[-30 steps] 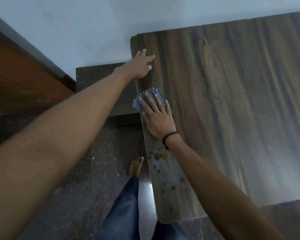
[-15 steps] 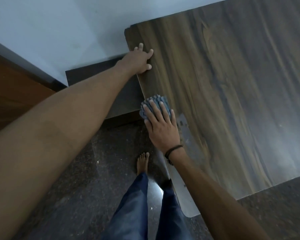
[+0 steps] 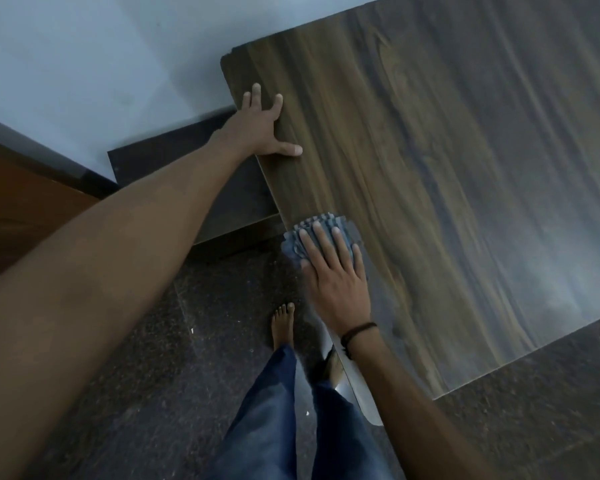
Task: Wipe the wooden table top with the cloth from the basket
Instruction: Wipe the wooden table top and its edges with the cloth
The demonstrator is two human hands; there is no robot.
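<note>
The right hand lies flat, fingers spread, pressing the blue cloth onto the table at its left edge, pinning rather than clenching it. The left hand rests open, holding nothing, on the same edge farther off, near the far-left corner.

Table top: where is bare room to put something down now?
Most of the wooden table top is bare: the whole stretch right of both hands, out to the far and right edges. Only the left edge is taken, by the left hand near the far corner and the right hand pressing the blue cloth.
</note>
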